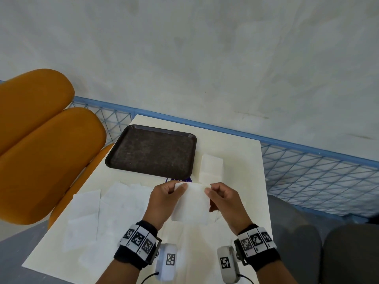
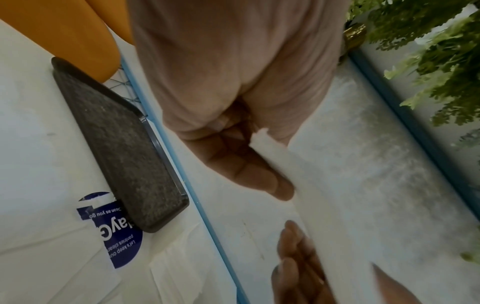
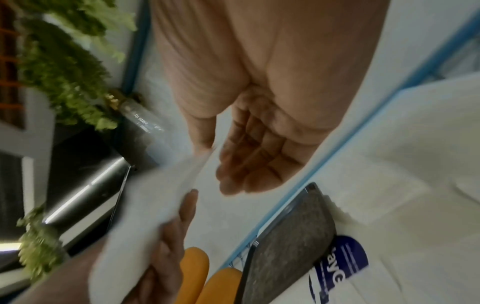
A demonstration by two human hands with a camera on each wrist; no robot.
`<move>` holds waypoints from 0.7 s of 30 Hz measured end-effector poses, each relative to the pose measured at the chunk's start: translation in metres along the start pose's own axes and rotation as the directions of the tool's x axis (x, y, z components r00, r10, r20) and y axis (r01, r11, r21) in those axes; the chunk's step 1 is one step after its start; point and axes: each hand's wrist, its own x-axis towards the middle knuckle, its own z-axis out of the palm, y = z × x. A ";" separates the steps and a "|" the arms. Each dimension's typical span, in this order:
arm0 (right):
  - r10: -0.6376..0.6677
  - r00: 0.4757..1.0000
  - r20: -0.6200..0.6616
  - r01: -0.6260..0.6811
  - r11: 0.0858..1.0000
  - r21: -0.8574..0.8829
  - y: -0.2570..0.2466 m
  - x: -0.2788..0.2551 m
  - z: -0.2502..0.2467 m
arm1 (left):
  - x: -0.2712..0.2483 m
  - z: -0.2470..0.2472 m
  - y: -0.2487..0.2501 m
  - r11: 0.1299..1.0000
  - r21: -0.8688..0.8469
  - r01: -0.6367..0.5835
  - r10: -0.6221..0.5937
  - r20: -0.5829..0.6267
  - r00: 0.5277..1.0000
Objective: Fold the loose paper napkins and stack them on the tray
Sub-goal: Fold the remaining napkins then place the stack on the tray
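Both hands hold one white paper napkin [image 1: 190, 203] up over the near middle of the table. My left hand [image 1: 176, 188] pinches its top left corner and my right hand [image 1: 211, 190] pinches its top right corner. The left wrist view shows my left fingers [image 2: 246, 164] curled against the napkin's edge [image 2: 270, 148]. The same napkin [image 3: 155, 201] shows blurred in the right wrist view beside my right fingers [image 3: 257, 162]. The dark tray [image 1: 151, 152] lies bare at the table's far left. Loose napkins [image 1: 88, 212] lie flat at the near left.
A small stack of folded white napkins [image 1: 211, 167] sits on the white table [image 1: 242, 160], just right of the tray. A blue round sticker [image 1: 180, 179] peeks out below the tray. An orange chair [image 1: 41, 144] stands left, and a blue wire fence [image 1: 307, 171] runs behind.
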 end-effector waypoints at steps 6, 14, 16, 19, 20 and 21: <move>0.077 0.996 0.034 -0.076 0.997 -0.028 0.020 0.026 -0.011 | 0.010 -0.004 -0.002 0.985 -0.155 0.075 -0.084 -0.048 0.995; 0.192 0.926 -0.324 -0.201 0.980 0.006 0.052 0.131 -0.069 | -0.012 -0.036 -0.089 0.931 -0.106 0.349 -0.357 -0.074 0.931; 0.212 0.912 -0.352 -0.223 0.975 0.010 0.056 0.158 -0.076 | -0.021 -0.050 -0.115 0.911 -0.074 0.406 -0.412 -0.111 0.905; 0.257 0.895 -0.364 -0.274 0.962 0.004 0.064 0.192 -0.080 | -0.036 -0.071 -0.154 0.892 -0.048 0.450 -0.451 -0.164 0.877; 0.266 0.895 -0.359 -0.292 0.956 -0.018 0.068 0.203 -0.079 | -0.040 -0.077 -0.165 0.897 -0.031 0.440 -0.439 -0.167 0.883; 0.273 0.897 -0.348 -0.308 0.950 -0.050 0.073 0.213 -0.079 | -0.042 -0.083 -0.178 0.907 -0.012 0.422 -0.416 -0.189 0.889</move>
